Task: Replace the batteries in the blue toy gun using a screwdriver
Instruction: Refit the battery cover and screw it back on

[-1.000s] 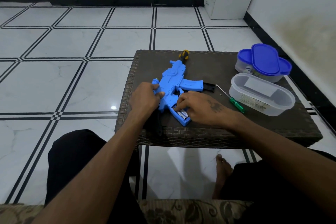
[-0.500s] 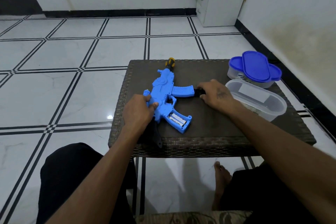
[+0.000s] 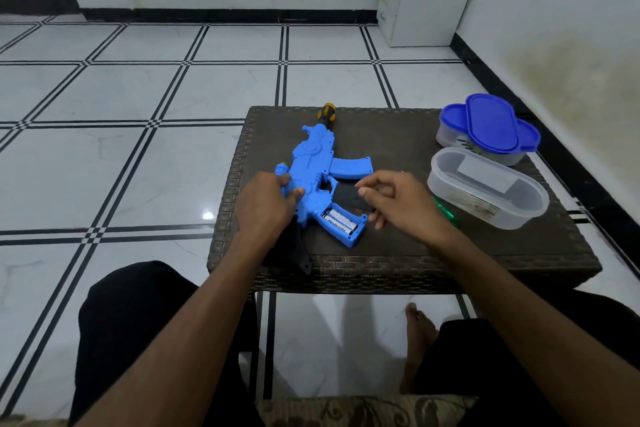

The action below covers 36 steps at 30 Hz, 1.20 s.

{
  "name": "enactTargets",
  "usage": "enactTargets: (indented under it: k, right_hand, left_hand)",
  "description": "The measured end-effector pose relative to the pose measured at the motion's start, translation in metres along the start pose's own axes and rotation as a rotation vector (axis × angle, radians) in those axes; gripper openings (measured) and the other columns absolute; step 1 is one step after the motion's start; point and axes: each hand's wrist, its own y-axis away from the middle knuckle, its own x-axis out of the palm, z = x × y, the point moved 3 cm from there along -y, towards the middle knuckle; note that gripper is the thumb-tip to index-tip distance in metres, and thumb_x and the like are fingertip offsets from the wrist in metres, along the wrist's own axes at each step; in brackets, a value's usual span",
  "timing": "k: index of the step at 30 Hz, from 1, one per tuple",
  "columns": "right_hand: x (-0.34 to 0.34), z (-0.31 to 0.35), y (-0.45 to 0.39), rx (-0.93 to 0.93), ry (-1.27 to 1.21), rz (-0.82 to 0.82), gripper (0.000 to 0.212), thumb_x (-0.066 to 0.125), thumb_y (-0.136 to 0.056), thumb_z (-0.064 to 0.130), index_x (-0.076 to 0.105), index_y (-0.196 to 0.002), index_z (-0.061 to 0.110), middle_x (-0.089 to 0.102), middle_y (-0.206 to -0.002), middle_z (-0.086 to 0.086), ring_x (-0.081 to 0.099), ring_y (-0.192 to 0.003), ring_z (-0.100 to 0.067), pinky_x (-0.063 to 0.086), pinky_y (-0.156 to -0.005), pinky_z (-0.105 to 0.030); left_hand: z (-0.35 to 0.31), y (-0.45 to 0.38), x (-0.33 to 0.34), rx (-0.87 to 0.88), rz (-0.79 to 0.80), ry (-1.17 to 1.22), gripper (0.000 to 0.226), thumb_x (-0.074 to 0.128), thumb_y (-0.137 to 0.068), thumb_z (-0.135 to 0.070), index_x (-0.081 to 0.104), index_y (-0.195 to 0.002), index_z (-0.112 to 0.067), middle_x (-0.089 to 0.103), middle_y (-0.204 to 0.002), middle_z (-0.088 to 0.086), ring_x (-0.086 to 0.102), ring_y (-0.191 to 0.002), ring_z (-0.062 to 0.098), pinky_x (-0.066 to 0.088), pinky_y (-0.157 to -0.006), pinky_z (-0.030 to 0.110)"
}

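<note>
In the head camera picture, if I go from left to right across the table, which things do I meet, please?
left hand → toy gun → right hand → open clear box. The lidded box behind overlaps the open one, so I leave it out.

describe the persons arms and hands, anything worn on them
Both forearms are bare with no sleeves in view. No watch, bracelet or glove shows on the left hand or the right hand. No ring is visible on either hand. Black trousers cover the legs below the arms.
</note>
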Motion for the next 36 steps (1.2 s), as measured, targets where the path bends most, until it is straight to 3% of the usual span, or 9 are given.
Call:
enactTargets:
  k: [4, 8, 12, 17, 23, 25, 30, 36]
  right_hand:
    - [0.006, -0.006, 0.008, 0.083, -0.065, -0.015, 0.014, 0.066, -0.093, 0.014, 0.068, -0.107, 0.013, 0.070, -0.091, -0.005, 0.071, -0.061, -0.021, 0.062, -0.065, -0.038]
    - [0.013, -0.010, 0.010, 0.085, -0.064, -0.078, 0.005, 0.071, -0.088, 0.014, 0.068, -0.093, 0.013, 0.070, -0.087, -0.005, 0.072, -0.059, -0.018, 0.062, -0.064, -0.037]
    - [0.020, -0.015, 0.015, 0.045, -0.068, -0.047, 0.009, 0.078, -0.082, 0.014, 0.072, -0.088, 0.015, 0.074, -0.078, -0.007, 0.073, -0.063, -0.018, 0.062, -0.072, -0.038]
    - [0.017, -0.020, 0.020, -0.014, 0.042, -0.014, 0.026, 0.080, -0.077, 0.006, 0.072, -0.094, 0.023, 0.069, -0.074, 0.010, 0.072, -0.067, -0.013, 0.052, -0.063, -0.023]
    - [0.018, -0.015, 0.031, -0.167, 0.243, -0.138, 0.030, 0.083, -0.076, 0.027, 0.074, -0.105, 0.026, 0.071, -0.091, 0.012, 0.066, -0.070, -0.001, 0.046, -0.063, -0.005]
    - [0.021, -0.014, 0.033, -0.217, 0.336, -0.150, 0.030, 0.081, -0.077, 0.033, 0.074, -0.106, 0.026, 0.071, -0.093, 0.011, 0.061, -0.077, -0.003, 0.041, -0.066, -0.006]
    - [0.025, -0.019, 0.031, -0.319, 0.375, -0.156, 0.030, 0.081, -0.077, 0.027, 0.076, -0.106, 0.018, 0.071, -0.104, 0.004, 0.058, -0.094, -0.011, 0.052, -0.083, -0.029]
    - [0.025, -0.023, 0.025, -0.287, 0.300, -0.150, 0.034, 0.086, -0.070, 0.022, 0.077, -0.103, 0.018, 0.063, -0.095, 0.005, 0.053, -0.081, -0.005, 0.042, -0.070, -0.009]
  left_hand:
    - [-0.003, 0.004, -0.001, 0.004, -0.012, 0.006, 0.049, 0.065, -0.089, -0.043, 0.059, -0.131, -0.019, 0.064, -0.126, 0.008, 0.060, -0.113, 0.029, 0.048, -0.086, 0.037]
    - [-0.005, 0.005, -0.003, 0.004, -0.012, -0.005, 0.047, 0.064, -0.089, -0.042, 0.061, -0.130, -0.019, 0.065, -0.125, 0.008, 0.061, -0.111, 0.029, 0.048, -0.083, 0.035]
    - [-0.006, 0.007, -0.004, 0.008, -0.008, 0.004, 0.045, 0.064, -0.090, -0.041, 0.063, -0.127, -0.018, 0.066, -0.123, 0.009, 0.061, -0.110, 0.030, 0.047, -0.083, 0.034]
    - [-0.004, 0.007, -0.004, 0.010, -0.003, 0.006, 0.049, 0.063, -0.089, -0.042, 0.060, -0.131, -0.018, 0.063, -0.128, 0.008, 0.060, -0.113, 0.029, 0.048, -0.087, 0.036]
    - [-0.004, 0.008, -0.003, 0.018, -0.010, 0.017, 0.050, 0.064, -0.089, -0.043, 0.059, -0.132, -0.018, 0.063, -0.128, 0.007, 0.061, -0.113, 0.028, 0.048, -0.086, 0.036]
    - [-0.003, 0.008, -0.003, 0.020, -0.014, 0.016, 0.050, 0.063, -0.089, -0.044, 0.059, -0.132, -0.018, 0.063, -0.129, 0.006, 0.061, -0.113, 0.028, 0.048, -0.086, 0.036]
    - [-0.004, 0.007, -0.003, 0.019, -0.007, 0.014, 0.050, 0.063, -0.089, -0.043, 0.059, -0.132, -0.018, 0.062, -0.130, 0.007, 0.060, -0.114, 0.028, 0.048, -0.087, 0.036]
    - [-0.005, 0.007, -0.002, 0.009, -0.003, 0.008, 0.050, 0.063, -0.090, -0.042, 0.058, -0.133, -0.018, 0.061, -0.131, 0.008, 0.059, -0.115, 0.028, 0.047, -0.086, 0.036]
